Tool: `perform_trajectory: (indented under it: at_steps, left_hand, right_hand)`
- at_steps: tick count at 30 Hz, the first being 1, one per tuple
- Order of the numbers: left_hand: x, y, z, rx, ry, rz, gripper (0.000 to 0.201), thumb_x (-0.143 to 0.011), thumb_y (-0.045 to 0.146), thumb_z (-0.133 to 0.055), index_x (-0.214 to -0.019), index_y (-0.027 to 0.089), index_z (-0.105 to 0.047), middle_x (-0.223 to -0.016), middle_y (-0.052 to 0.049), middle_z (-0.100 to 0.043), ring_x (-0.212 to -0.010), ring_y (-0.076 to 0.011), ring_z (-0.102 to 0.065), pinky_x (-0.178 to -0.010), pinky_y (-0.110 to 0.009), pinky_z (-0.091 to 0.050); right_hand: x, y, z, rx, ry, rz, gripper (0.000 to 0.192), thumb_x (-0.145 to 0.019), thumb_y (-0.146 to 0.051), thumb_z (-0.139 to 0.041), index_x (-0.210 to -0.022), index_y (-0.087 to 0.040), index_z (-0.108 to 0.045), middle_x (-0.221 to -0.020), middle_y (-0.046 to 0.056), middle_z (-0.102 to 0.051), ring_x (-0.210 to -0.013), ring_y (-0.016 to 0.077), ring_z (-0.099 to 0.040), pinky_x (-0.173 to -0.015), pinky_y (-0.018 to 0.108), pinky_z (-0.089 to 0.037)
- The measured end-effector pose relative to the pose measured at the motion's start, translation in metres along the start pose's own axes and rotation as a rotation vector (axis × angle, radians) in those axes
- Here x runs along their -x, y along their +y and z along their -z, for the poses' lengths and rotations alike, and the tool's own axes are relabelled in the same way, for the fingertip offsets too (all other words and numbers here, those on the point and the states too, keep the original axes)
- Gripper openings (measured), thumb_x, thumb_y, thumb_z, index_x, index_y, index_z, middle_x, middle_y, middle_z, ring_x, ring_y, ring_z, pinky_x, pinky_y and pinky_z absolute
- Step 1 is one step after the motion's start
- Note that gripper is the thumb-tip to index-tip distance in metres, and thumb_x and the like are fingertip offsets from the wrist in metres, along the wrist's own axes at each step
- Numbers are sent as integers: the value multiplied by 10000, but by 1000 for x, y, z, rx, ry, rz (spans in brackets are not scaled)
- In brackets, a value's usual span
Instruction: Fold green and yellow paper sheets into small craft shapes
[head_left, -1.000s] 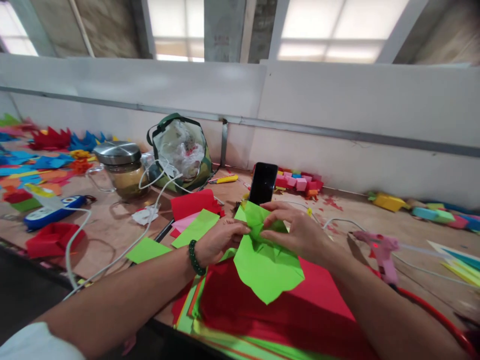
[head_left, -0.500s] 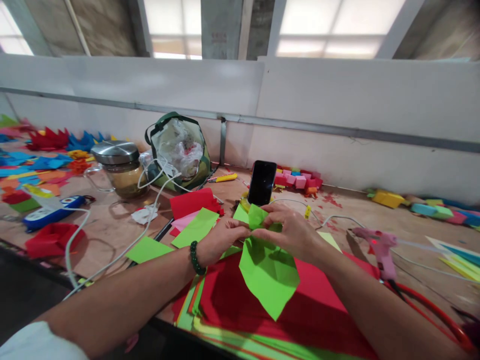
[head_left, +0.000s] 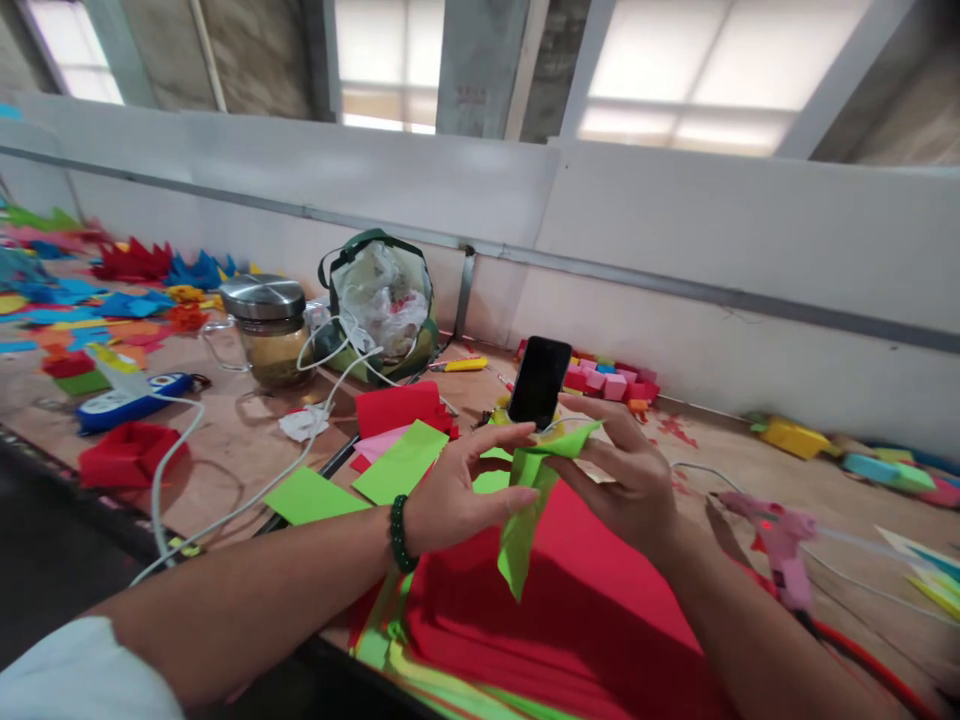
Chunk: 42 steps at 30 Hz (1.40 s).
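Holding a folded green paper clear of the table, both hands were engaged on the same piece. The left hand had thumb and fingers closed on its left edge; the right hand pinched the upper flap from the opposite side. The paper hung edge-on above a stack of red sheets, touching nothing below.

The step in hand appeared to be a mid-fold, the piece raised and turned for creasing. Any further fold would, in my judgement, call for both pinches to keep the layers aligned while the lower point swung free.

Open room lay directly beneath the hands, over the red stack. A phone stood propped just beyond the fingertips. A pink glue gun lay near the right forearm, its indicator lit, with cable trailing alongside. Loose green squares lay to the left, and the near edge of the table ran under both forearms.
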<state>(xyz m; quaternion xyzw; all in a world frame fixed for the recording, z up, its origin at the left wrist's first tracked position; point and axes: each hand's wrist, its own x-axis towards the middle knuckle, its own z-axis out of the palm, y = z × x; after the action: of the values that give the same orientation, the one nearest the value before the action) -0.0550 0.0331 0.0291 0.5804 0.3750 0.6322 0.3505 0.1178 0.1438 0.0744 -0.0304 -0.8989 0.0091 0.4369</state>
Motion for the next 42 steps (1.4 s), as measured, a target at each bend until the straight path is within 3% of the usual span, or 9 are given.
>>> perform_trajectory:
  at_steps: [4,8,10,13,16,25,32,36,42]
  left_hand:
    - [4,2,2,24,12,-86,459,-828,200,-576,-1284,216,-533,-1158,-91,-614,-1099,-222,-558,-938,-334,-460]
    - [2,4,2,-64,25,-37,334,-809,180,-570,-1135,201,-641,-1197,-96,-599,-1123,-227,-545,-949,-314,-444]
    - [-1,2,1,-49,-42,22,459,-776,196,-631,-1232,205,-582,-1201,-99,-596,-1101,-225,-556,-946,-321,-440]
    - [-3,-3,-2,59,-145,94,685,-741,227,-703,-1370,197,-434,-1071,-89,-635,-977,-194,-596,-895,-319,-460]
    - [-5,-8,-4,143,-175,116,645,-762,297,-703,-1349,170,-467,-978,-84,-647,-890,-175,-607,-844,-306,-474]
    - [-3,-1,-3,-67,-117,40,490,-765,244,-662,-1238,135,-598,-914,-67,-662,-768,-133,-575,-751,-242,-467]
    - [-6,-1,-3,68,-94,270,326,-762,428,-638,-892,139,-718,-799,-43,-648,-733,-140,-555,-665,-224,-452]
    - [-9,-7,0,104,7,462,368,-715,505,-667,-770,143,-702,-724,-14,-596,-681,-117,-519,-565,-187,-413]
    - [-10,-13,2,128,45,534,381,-664,498,-716,-706,122,-671,-611,16,-545,-572,-89,-491,-531,-191,-391]
  right_hand:
    - [4,0,4,192,32,171,154,-739,-111,-703,-807,-238,-649,-1208,90,-601,-1084,272,-586,-872,433,-528]
    - [11,2,5,243,77,156,316,-742,-151,-700,-1019,-287,-629,-1125,79,-644,-1019,255,-617,-883,416,-534]
    - [13,1,4,209,73,127,390,-752,-158,-677,-1112,-280,-594,-1137,84,-638,-1013,251,-618,-881,408,-535]
    - [12,-2,2,158,62,154,264,-707,-105,-689,-899,-275,-628,-1228,68,-582,-1076,267,-584,-882,431,-527]
    - [8,-7,-1,104,33,192,210,-663,-72,-699,-676,-237,-569,-1379,12,-469,-1189,322,-503,-920,523,-482]
    - [6,-12,-3,65,9,188,260,-645,-43,-683,-600,-199,-479,-1495,-41,-329,-1240,337,-445,-973,585,-405]
    - [0,-10,-13,73,4,-66,121,-741,-190,-710,-700,-223,-602,-1183,98,-611,-1168,307,-506,-905,513,-481]
    - [-1,-10,-19,32,-90,-154,181,-754,-266,-720,-624,-214,-606,-1083,97,-660,-1136,290,-528,-903,486,-492]
    - [0,-15,-22,154,-132,-184,169,-717,-290,-756,-667,-198,-622,-1153,113,-625,-1156,305,-504,-945,486,-458]
